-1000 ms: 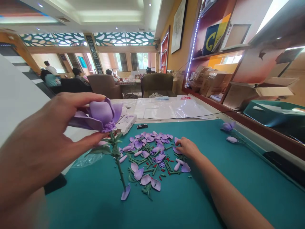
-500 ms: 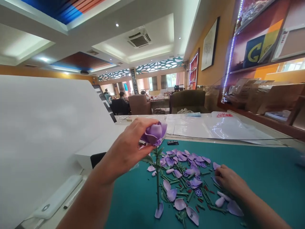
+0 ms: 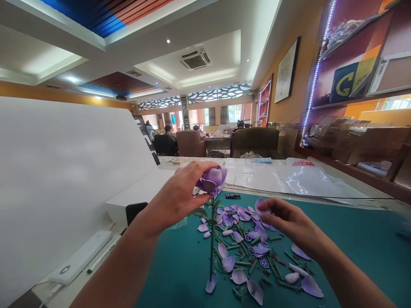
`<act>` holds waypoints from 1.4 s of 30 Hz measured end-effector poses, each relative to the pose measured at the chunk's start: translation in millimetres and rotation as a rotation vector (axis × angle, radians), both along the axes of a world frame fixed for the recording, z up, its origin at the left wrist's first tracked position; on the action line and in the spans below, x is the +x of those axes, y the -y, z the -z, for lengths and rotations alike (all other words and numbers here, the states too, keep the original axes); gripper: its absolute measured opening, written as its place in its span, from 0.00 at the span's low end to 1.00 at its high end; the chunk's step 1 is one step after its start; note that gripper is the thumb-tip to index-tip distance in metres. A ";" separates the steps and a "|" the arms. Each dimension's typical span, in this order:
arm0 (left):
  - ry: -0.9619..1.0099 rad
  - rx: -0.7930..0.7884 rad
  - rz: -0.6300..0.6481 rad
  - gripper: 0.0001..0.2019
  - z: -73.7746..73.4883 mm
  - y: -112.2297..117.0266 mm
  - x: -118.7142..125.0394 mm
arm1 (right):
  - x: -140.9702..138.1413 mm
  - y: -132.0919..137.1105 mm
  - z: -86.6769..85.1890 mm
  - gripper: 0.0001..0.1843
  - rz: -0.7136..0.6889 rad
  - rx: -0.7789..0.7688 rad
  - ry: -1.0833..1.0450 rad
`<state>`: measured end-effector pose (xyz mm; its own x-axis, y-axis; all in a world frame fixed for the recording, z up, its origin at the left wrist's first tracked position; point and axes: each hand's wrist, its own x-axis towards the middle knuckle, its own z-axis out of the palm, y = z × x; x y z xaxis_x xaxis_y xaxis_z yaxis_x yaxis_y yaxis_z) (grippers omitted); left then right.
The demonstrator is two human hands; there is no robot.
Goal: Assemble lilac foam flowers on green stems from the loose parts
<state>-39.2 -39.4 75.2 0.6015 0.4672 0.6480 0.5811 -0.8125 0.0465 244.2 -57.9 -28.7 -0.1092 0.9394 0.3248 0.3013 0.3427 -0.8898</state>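
My left hand (image 3: 175, 201) is closed around the head of a purple toy flower (image 3: 212, 179). Its green stem (image 3: 212, 244) with leaves hangs straight down, and the foot is at a loose petal (image 3: 211, 283) on the mat. Between the thumb and fingers of my right hand (image 3: 285, 218) is a single purple petal (image 3: 261, 207), raised above the mat to the right of the flower. Below lie many loose petals (image 3: 229, 263), purple wheel-shaped pieces (image 3: 264, 262) and short green stem pieces (image 3: 252, 267). A few tiny red pieces are scattered among them.
The parts lie on a green mat (image 3: 346, 239). A black card (image 3: 233, 196) sits at its far edge, with clear plastic sheets (image 3: 272, 177) beyond. On the left stand a white panel (image 3: 64, 171) and a white power strip (image 3: 81, 256). People sit at tables far behind.
My right hand has lifted a petal off the mat and moved left and up toward the flower. My left hand still holds the flower upright. The camera view has shifted slightly.
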 end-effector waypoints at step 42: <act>-0.008 -0.026 -0.026 0.24 -3.6 2.2 5.5 | -77.4 4.8 -83.0 0.08 0.023 0.890 0.310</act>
<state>-33.7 -41.5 78.8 0.5937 0.4996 0.6307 0.6024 -0.7957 0.0632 166.8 -62.6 54.3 -0.2957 0.3627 0.8838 0.4959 0.8490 -0.1825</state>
